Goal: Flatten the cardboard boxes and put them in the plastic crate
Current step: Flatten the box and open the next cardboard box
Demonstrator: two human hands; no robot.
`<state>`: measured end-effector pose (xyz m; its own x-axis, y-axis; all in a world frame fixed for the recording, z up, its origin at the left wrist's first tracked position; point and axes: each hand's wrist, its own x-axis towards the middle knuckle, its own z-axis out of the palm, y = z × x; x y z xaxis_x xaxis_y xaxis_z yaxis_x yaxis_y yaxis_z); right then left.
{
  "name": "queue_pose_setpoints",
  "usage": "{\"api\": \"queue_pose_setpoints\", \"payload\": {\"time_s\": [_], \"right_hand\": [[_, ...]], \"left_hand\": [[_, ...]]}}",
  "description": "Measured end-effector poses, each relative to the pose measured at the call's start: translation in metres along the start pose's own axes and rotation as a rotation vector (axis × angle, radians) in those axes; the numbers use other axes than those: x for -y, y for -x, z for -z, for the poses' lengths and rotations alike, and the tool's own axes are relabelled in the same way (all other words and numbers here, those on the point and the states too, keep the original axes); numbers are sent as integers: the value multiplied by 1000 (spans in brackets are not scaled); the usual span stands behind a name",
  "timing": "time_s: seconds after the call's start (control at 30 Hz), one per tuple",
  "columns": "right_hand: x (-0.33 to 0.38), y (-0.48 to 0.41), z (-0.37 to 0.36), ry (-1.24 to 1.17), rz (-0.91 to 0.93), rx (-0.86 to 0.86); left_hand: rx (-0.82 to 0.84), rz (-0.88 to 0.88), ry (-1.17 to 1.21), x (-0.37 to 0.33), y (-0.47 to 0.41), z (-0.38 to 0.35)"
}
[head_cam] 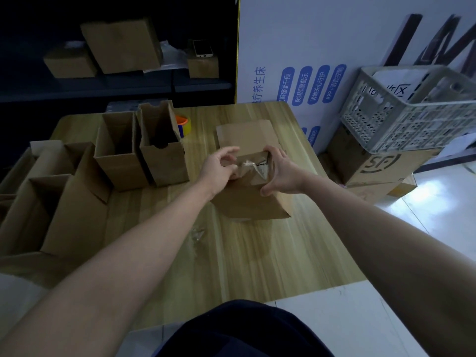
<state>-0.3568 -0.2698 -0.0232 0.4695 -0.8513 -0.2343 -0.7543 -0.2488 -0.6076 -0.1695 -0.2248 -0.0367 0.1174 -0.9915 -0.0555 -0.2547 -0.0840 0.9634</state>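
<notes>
A small cardboard box (pixel 251 199) stands on the wooden table (pixel 257 253), its far flap open and clear tape (pixel 253 167) peeling from its top. My left hand (pixel 219 167) pinches at the tape on the box's left top edge. My right hand (pixel 279 171) grips the box's right top edge, thumb on the near face. Two tall open boxes (pixel 121 150) (pixel 162 145) stand upright to the left. More open boxes (pixel 51 199) lie at the table's left edge. The grey plastic crate (pixel 412 109) sits at the right, tilted on a stack of cartons.
An orange-cored tape roll (pixel 184 124) sits behind the tall boxes. A scrap of clear tape (pixel 197 234) lies on the table in front of the box. A printed carton (pixel 373 163) under the crate stands on the floor. Dark shelves at the back hold boxes (pixel 121 45) and a phone (pixel 203 48).
</notes>
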Motion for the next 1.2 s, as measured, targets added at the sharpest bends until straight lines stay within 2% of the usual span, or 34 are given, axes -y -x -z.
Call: {"api": "queue_pose_setpoints", "payload": {"time_s": [0.1, 0.23, 0.4, 0.5, 0.57, 0.7, 0.77, 0.83, 0.9, 1.1, 1.2], "right_hand": [[-8, 3, 5, -6, -17, 43], [-19, 8, 11, 22, -45, 91], [-11, 5, 2, 360, 3, 91], [-10, 3, 0, 529, 27, 113], [-14, 5, 0, 530, 12, 130], [-34, 18, 1, 456, -63, 172], [-38, 21, 1, 473, -87, 188], [-34, 18, 0, 564, -110, 195], [-25, 13, -5, 640, -142, 216], [-7, 8, -32, 585, -94, 174], [-1, 3, -43, 590, -64, 128]], "left_hand": [[187, -51, -91, -2, 2, -4], [285, -49, -123, -9, 5, -6], [334, 6, -16, -13, 10, -17], [244, 80, 135, -15, 11, -19], [141, 127, 167, -11, 10, -13], [-216, 180, -79, 13, 5, 15], [-281, 148, -336, 23, 6, 24], [-257, 82, -526, 29, 9, 19], [-211, 80, -576, 33, 11, 8], [-19, 128, -539, 35, 14, -2], [87, 223, -412, 32, 12, 3]]}}
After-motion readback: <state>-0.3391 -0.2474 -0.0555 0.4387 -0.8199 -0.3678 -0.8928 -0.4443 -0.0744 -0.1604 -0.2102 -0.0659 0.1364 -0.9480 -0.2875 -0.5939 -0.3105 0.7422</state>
